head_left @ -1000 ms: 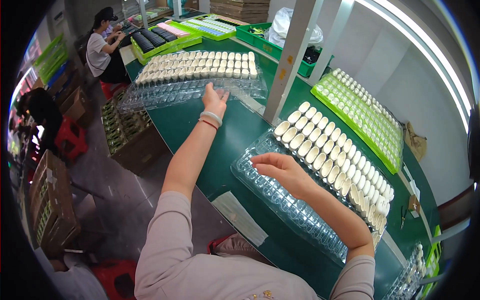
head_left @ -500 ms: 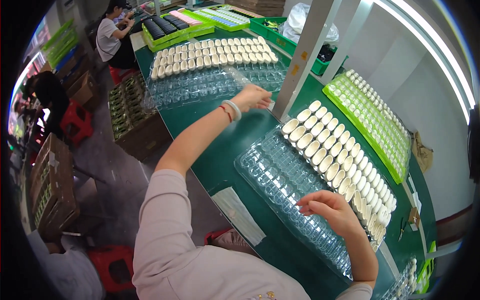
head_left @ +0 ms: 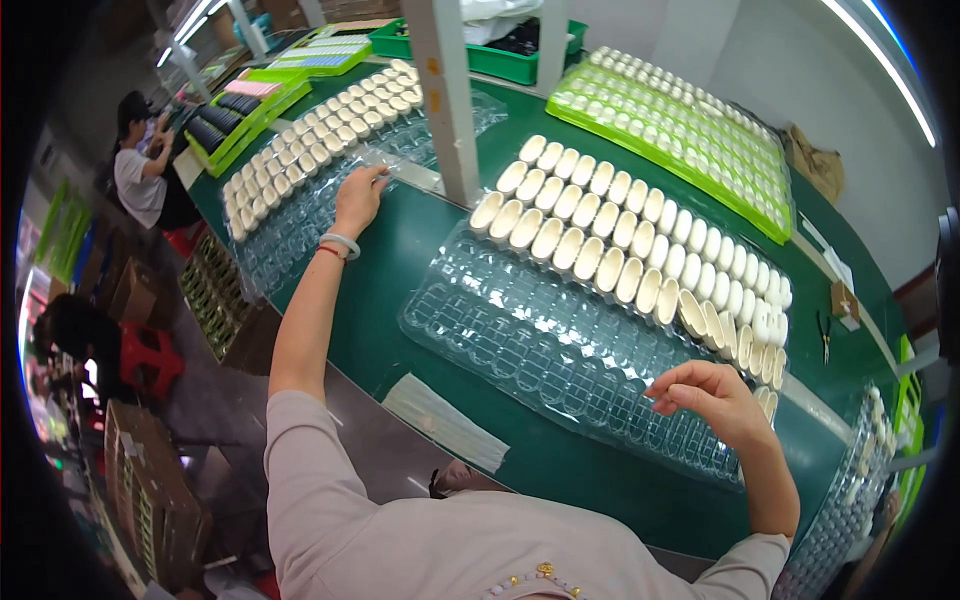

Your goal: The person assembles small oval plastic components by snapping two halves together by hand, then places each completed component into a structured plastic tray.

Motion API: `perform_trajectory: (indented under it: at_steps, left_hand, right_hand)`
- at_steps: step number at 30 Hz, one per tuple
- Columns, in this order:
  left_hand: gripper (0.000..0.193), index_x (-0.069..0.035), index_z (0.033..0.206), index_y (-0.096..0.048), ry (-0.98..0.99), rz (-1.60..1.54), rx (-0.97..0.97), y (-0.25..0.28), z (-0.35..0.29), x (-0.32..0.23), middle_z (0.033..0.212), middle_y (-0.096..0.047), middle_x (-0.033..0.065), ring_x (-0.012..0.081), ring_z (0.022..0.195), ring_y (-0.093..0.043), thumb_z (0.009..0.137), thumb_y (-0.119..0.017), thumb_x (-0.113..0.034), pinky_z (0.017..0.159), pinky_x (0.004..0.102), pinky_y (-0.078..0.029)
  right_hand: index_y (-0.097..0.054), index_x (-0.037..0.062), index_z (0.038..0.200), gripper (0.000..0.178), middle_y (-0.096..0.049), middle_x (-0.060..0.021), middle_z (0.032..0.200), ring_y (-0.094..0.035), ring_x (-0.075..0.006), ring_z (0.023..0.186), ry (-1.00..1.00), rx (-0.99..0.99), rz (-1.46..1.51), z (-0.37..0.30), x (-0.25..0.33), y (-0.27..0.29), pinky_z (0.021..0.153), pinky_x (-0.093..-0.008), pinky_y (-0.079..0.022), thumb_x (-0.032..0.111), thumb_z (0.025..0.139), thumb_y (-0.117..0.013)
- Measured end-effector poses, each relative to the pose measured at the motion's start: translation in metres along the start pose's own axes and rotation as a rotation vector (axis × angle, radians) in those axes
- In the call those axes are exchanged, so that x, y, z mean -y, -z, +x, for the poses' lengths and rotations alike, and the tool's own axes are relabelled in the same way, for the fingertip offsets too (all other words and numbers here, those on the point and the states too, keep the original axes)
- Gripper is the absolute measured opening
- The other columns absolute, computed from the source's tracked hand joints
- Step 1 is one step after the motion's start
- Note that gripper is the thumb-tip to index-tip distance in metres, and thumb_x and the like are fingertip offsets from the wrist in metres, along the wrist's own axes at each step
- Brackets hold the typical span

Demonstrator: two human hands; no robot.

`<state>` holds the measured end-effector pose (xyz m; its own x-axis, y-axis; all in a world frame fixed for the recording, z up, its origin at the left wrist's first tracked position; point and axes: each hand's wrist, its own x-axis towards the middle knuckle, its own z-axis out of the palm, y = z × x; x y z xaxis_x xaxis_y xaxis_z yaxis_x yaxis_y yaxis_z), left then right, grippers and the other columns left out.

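Note:
My left hand point(head_left: 358, 200) reaches out to the near edge of the far clear plastic tray point(head_left: 300, 225), its thumb and fingers pinched together. Whatever lies between those fingertips is too small to make out. Rows of cream oval hollow pieces point(head_left: 310, 150) stand along that tray's far side. Over the nearer clear plastic tray point(head_left: 540, 350), my right hand point(head_left: 715, 400) hovers with fingers curled in toward the thumb; its grip is partly hidden. Beside this tray lie several rows of cream oval pieces point(head_left: 575, 250), hollow at the left and showing rounded white tops at the right.
A white post point(head_left: 445, 110) rises between the two groups. Behind stands a bright green tray of small white pieces point(head_left: 670, 140). Pliers point(head_left: 824, 338) lie at the right, a pale cloth strip point(head_left: 445, 422) at the table's front edge. A person point(head_left: 140, 170) sits at the far left.
The view has turned, so the trays and post sit further left. My left hand has moved leftward from the post to the far tray's edge. My right hand still hovers over the near tray.

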<state>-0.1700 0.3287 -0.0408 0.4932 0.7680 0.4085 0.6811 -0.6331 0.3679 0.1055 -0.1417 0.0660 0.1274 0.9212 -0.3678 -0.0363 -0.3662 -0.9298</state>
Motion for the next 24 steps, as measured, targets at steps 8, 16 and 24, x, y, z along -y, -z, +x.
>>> perform_trajectory:
  at_steps: [8,16,24]
  left_hand:
    - [0.027,-0.004,0.107,-0.060,-0.162,-0.131,0.077,-0.015,-0.005,-0.072,0.094,-0.060,0.0187,0.0346,0.087,-0.058,0.080,-0.057,-0.005,0.077,0.0392,-0.046]
    - [0.028,-0.001,0.109,-0.060,-0.039,-0.230,0.369,0.024,0.026,-0.069,0.090,-0.064,0.0169,0.0276,0.079,-0.063,0.082,-0.058,-0.009,0.072,0.0342,-0.049]
    - [0.027,-0.002,0.099,-0.063,-0.373,-0.313,0.080,-0.037,0.141,-0.041,0.095,-0.065,0.0120,0.0244,0.085,-0.063,0.079,-0.065,-0.020,0.074,0.0339,-0.049]
  right_hand:
    - [-0.061,-0.0016,0.102,0.022,-0.064,-0.0100,0.097,-0.061,-0.0161,0.086,-0.020,-0.093,0.031,-0.032,-0.019,0.027,0.077,-0.0284,-0.049,0.015,0.088,-0.056]
    - [-0.060,-0.0013,0.103,0.021,-0.064,-0.0095,0.099,-0.061,-0.0156,0.087,-0.061,-0.143,-0.026,-0.028,-0.022,0.044,0.077,-0.0276,-0.049,0.012,0.088,-0.055]
    - [-0.056,0.0014,0.105,0.028,-0.054,-0.0152,0.111,-0.050,-0.0305,0.106,0.653,-0.187,-1.207,0.135,0.038,0.039,0.090,-0.0392,-0.039,0.009,0.078,-0.060]
